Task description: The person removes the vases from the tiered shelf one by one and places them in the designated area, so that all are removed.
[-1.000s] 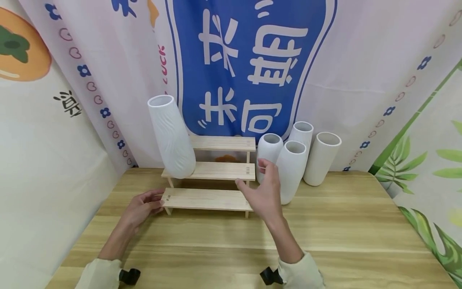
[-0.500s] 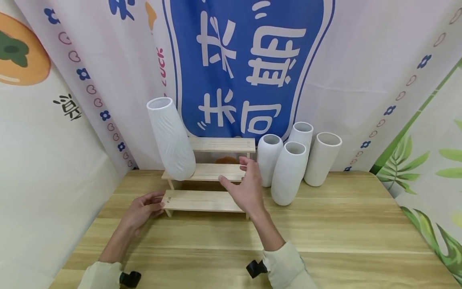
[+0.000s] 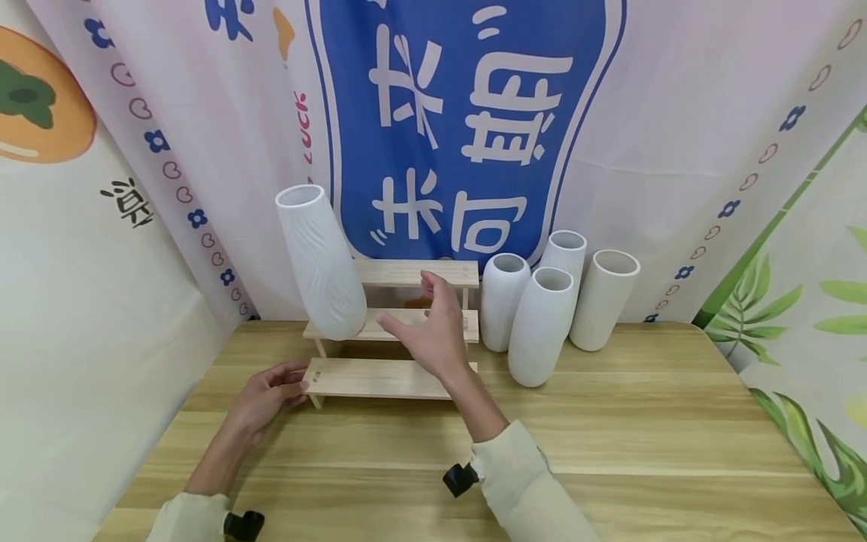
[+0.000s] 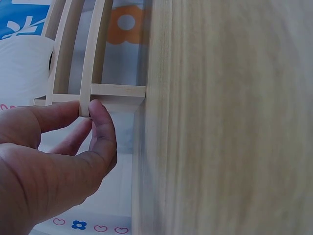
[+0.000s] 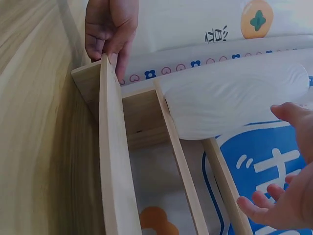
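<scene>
My left hand (image 3: 269, 393) pinches the left end of the lowest step of a pale three-tier wooden display stand (image 3: 379, 378), thumb above and fingers below, as the left wrist view shows. A tall white vase (image 3: 323, 263) with a wavy relief stands on the left end of the middle step. Over the right half of the stand hovers my right hand (image 3: 433, 327), thumb and fingers spread apart and holding nothing. In the right wrist view a gap separates these fingers from the wavy vase (image 5: 234, 95).
Several white vases stand on the wooden table (image 3: 650, 436) to the right of the stand: a rounded one (image 3: 504, 301), a taller one (image 3: 540, 327) in front, one partly hidden behind, and a straight cylinder (image 3: 603, 301). A printed curtain (image 3: 664, 150) hangs close behind.
My right hand has moved left, from beside the rounded vase to above the stand, nearer the wavy vase. The left hand keeps its grip on the lowest step.
</scene>
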`<state>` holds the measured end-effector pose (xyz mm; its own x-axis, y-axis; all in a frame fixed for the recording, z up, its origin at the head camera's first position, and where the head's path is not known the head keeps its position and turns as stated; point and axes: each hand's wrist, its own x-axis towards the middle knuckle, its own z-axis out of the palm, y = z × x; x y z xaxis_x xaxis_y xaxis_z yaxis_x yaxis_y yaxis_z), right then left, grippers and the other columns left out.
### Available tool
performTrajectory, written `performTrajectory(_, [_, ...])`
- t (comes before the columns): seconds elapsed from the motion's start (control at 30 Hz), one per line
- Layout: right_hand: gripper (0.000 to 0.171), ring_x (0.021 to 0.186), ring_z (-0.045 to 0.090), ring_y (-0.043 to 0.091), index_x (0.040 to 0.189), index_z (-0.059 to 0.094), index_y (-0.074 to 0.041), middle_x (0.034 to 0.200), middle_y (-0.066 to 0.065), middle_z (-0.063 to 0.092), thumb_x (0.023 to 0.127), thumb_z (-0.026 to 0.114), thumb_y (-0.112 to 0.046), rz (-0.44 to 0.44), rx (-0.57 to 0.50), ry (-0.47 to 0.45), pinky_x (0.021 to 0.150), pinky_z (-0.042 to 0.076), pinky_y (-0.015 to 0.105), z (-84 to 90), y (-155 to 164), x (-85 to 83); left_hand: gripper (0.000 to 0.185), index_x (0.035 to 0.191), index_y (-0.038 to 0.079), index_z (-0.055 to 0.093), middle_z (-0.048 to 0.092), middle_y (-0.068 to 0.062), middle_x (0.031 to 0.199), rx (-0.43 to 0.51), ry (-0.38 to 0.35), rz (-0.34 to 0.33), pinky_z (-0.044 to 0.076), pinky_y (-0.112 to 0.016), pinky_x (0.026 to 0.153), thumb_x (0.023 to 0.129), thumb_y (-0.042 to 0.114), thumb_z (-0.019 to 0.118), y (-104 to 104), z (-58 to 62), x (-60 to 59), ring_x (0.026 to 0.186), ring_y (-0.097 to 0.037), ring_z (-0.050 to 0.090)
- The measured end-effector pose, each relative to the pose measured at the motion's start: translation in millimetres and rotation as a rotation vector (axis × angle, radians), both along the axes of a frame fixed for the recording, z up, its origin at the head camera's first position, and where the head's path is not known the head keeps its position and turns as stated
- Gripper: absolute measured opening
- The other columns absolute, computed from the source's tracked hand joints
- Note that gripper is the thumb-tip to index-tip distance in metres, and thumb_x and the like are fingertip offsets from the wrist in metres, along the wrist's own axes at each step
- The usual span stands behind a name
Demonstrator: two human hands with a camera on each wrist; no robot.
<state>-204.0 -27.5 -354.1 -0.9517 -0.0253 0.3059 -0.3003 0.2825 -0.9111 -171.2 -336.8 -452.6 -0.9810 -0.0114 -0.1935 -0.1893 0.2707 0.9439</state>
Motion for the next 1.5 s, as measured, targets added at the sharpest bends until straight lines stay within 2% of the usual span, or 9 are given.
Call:
performTrajectory(0.33, [0.107,0.149,0.049,0.032,0.167,0.036,-0.013,0.166,0.009,0.045,0.082,0.095,-0.04,0.067,0.051,0.025,0.116,0.056,0.054,4.1,-23,-13.0,0.057,0.16,-0.007,0.041,0.055,-0.018,0.138,0.002,0.003,-0.001,0.065,-0.02,0.094,0.107,0.003,0.061,-2,0.8,1.3,0.102,-0.004,0.065])
performTrajectory(0.47, [0.109,0.155,0.044,0.031,0.169,0.034,-0.016,0.171,0.007,0.041,0.082,0.095,-0.041,0.082,0.077,0.008,0.123,0.05,0.055,6.3,-33,-18.0,0.058,0.16,-0.007,0.041,0.056,-0.019,0.14,0.002,0.001,0.0,0.065,-0.021,0.094,0.107,0.004,0.061,-2,0.7,1.0,0.102,-0.004,0.066])
performTrajectory(0.63, [0.109,0.16,0.038,0.032,0.17,0.033,-0.014,0.174,0.007,0.037,0.083,0.094,-0.042,0.098,0.078,0.005,0.128,0.044,0.056,5.3,-43,-22.1,0.057,0.16,-0.007,0.041,0.055,-0.019,0.14,0.01,-0.005,-0.001,0.065,-0.02,0.094,0.108,0.004,0.061,-2,1.5,0.3,0.103,-0.004,0.066])
performTrajectory(0.83, [0.108,0.157,0.044,0.032,0.167,0.037,-0.007,0.17,0.011,0.043,0.082,0.095,-0.041,0.102,0.084,0.06,0.127,0.046,0.048,-3.0,-55,-26.5,0.058,0.16,-0.007,0.041,0.054,-0.02,0.142,0.009,-0.005,-0.002,0.064,-0.02,0.094,0.107,0.004,0.061,-3,1.6,0.5,0.103,-0.005,0.066])
performTrajectory(0.97, [0.104,0.155,0.046,0.03,0.164,0.042,-0.005,0.168,0.012,0.045,0.082,0.095,-0.039,0.107,0.082,0.083,0.124,0.05,0.047,-6.5,-62,-28.8,0.058,0.16,-0.007,0.041,0.054,-0.019,0.14,0.008,-0.006,0.002,0.065,-0.02,0.094,0.107,0.004,0.061,-4,1.0,1.2,0.103,-0.005,0.065])
performTrajectory(1.13, [0.105,0.155,0.047,0.027,0.166,0.04,-0.009,0.169,0.01,0.045,0.083,0.095,-0.04,0.134,0.085,0.064,0.124,0.05,0.047,-5.6,-70,-32.2,0.058,0.16,-0.006,0.042,0.055,-0.019,0.141,0.005,-0.002,0.004,0.064,-0.019,0.094,0.107,0.005,0.062,-3,1.0,1.8,0.103,-0.005,0.066])
performTrajectory(1.3, [0.106,0.153,0.049,0.027,0.168,0.035,-0.01,0.169,0.01,0.045,0.085,0.092,-0.043,0.161,0.148,0.036,0.125,0.049,0.045,-4.9,-75,-37.3,0.058,0.16,-0.006,0.042,0.054,-0.02,0.142,0.01,-0.003,0.001,0.064,-0.019,0.095,0.107,0.004,0.061,-2,1.3,1.9,0.104,-0.006,0.065])
performTrajectory(1.5, [0.097,0.146,0.057,0.028,0.167,0.04,-0.012,0.165,0.009,0.052,0.088,0.091,-0.037,0.17,0.155,0.031,0.122,0.053,0.046,-4.0,-77,-40.1,0.058,0.16,-0.007,0.041,0.052,-0.023,0.145,0.014,0.0,-0.001,0.064,-0.02,0.095,0.107,0.004,0.061,-1,1.8,1.3,0.104,-0.005,0.065])
